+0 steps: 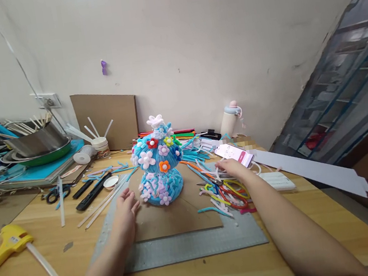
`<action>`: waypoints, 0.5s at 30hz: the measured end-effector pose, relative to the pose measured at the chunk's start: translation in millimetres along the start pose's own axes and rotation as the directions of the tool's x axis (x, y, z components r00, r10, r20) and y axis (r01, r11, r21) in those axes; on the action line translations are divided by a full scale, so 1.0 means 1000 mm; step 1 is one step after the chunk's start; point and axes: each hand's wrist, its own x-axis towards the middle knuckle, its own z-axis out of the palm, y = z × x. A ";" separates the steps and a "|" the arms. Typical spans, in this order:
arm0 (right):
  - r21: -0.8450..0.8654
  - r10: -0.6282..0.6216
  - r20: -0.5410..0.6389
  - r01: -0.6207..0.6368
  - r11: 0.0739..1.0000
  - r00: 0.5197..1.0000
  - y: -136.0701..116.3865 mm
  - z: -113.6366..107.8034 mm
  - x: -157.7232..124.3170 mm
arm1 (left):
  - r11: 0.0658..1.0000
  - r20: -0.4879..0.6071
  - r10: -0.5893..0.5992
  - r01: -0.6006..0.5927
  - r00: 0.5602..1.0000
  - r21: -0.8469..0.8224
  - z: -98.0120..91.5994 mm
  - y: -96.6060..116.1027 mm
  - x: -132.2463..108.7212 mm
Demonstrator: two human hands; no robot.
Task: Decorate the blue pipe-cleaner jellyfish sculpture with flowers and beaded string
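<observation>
Left of the flower ornament (161,157), the left hand (127,205) is slack, empty; right of it, the right hand (232,167), grip unclear, seemingly reaches for the phone (235,154), calling for a light touch.

I have a wooden table (223,272) carrying a yellow glue gun (14,244) near left, black-handled scissors (52,196) farther back, a grey mat (186,249) in the middle, a white box (279,180) right.

Left hand (127,206): loosely curled, right beside the flowered blue ornament (158,160)!
Right hand (233,168): out there, just beside the phone (234,153)!
Glue gun (12,242): bright yellow, lying far left.
</observation>
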 end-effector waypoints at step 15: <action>0.633 -0.212 -0.703 0.733 0.248 0.679 -0.072 -0.035 -0.063 | 0.736 -0.100 0.666 -0.629 0.739 0.250 0.000 0.021 -0.046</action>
